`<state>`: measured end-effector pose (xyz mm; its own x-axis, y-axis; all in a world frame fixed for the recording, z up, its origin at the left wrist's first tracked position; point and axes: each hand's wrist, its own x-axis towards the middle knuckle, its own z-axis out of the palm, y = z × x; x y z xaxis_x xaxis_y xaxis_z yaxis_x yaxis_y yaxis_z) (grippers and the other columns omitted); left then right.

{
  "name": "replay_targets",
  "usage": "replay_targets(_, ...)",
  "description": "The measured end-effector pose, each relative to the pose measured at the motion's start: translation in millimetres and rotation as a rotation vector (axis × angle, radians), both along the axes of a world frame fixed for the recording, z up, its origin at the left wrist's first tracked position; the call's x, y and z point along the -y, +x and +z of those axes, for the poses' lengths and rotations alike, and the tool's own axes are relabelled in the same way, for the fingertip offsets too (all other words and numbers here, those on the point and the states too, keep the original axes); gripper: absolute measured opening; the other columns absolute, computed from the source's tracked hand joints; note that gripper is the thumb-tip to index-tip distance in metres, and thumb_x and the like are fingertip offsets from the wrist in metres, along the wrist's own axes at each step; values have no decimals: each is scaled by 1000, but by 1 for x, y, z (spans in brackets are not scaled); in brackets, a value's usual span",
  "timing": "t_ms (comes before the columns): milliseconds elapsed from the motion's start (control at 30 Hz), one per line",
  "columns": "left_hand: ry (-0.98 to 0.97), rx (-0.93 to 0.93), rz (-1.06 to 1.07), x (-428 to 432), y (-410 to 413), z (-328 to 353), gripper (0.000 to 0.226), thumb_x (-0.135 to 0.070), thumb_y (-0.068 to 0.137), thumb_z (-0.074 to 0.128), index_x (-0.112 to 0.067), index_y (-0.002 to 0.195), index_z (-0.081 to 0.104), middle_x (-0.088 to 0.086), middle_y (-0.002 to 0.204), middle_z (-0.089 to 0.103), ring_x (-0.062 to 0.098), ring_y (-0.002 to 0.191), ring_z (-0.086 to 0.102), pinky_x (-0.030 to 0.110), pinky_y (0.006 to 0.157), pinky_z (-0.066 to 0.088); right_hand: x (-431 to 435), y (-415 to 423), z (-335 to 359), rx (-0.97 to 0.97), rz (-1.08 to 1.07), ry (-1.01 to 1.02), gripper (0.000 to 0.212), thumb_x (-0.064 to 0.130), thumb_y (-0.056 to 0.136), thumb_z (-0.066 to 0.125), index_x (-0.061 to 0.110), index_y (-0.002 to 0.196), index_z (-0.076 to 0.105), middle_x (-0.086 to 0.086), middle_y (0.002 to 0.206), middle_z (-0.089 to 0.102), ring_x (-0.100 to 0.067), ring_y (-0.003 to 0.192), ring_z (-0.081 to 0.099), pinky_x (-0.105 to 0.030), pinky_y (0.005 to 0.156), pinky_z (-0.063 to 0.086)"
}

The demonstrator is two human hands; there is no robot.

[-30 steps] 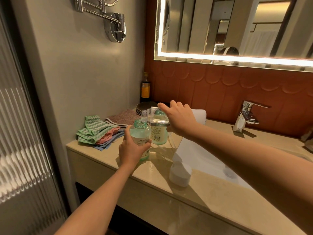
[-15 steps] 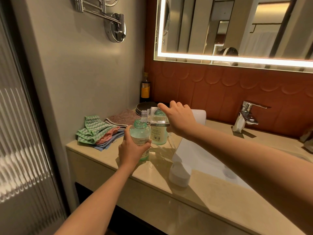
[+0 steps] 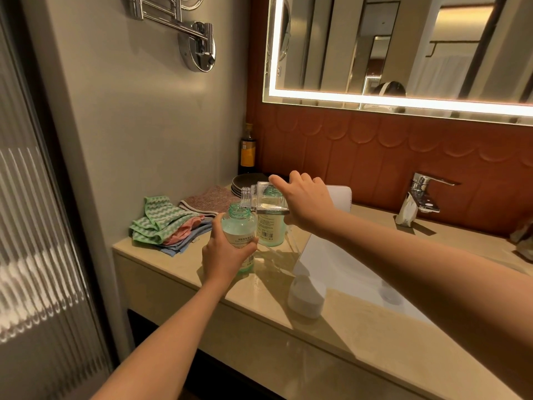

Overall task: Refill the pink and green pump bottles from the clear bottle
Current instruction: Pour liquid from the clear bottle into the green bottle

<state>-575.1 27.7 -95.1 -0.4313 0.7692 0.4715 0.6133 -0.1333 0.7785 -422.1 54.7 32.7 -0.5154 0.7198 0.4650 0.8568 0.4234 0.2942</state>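
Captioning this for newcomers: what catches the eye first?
At centre, the left hand grips the nearer green bottle at the counter while the right hand tips a clear bottle over its open neck. Above glows a lit mirror; folded cloths lie left.

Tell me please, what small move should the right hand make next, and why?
Probably tip the clear bottle a little further. The right hand holds it nearly on its side, mouth just above the open neck of the green bottle, which the left hand steadies; some liquid seems to be inside.
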Motion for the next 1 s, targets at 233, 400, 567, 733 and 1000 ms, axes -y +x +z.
replay_targets(233, -6, -2, 7, 0, 0, -1, 92, -47, 71, 75, -17, 142, 26, 10, 125, 57, 30, 111, 56, 42, 89, 46, 2, 0, 0, 4, 2, 9, 79, 29, 80, 71, 25, 142, 23, -10, 121, 47, -24, 106, 47, -34, 84, 39)
replay_targets(400, -3, -3, 3, 0, 0, 0, 90, -46, 71, 75, -17, 141, 26, 9, 125, 57, 30, 111, 56, 42, 90, 46, 3, 0, 1, 5, 3, 4, 79, 28, 80, 70, 25, 143, 22, -10, 122, 47, -23, 106, 46, -33, 84, 39)
replay_targets(567, -2, 0, -2, 0, 0, -1, 89, -45, 71, 75, -17, 140, 26, 9, 125, 57, 30, 112, 55, 42, 91, 45, 4, 0, 1, 1, 3, 3, 79, 28, 80, 71, 25, 143, 23, -10, 121, 47, -23, 105, 47, -33, 84, 40)
replay_targets(733, 2, 3, -4, 0, 0, 0, 89, -45, 71, 75, -17, 140, 27, 8, 125, 57, 29, 113, 55, 41, 91, 44, 4, 0, 1, 0, 1, 2, 79, 28, 80, 71, 25, 143, 23, -10, 121, 47, -24, 105, 47, -34, 85, 40)
replay_targets(1000, 3, 2, -3, 0, -1, -1, 90, -47, 70, 75, -18, 140, 27, 9, 124, 57, 29, 111, 56, 41, 88, 47, 6, 0, 2, 3, -4, 3, 80, 28, 80, 70, 25, 144, 22, -10, 123, 47, -24, 107, 46, -34, 86, 40)
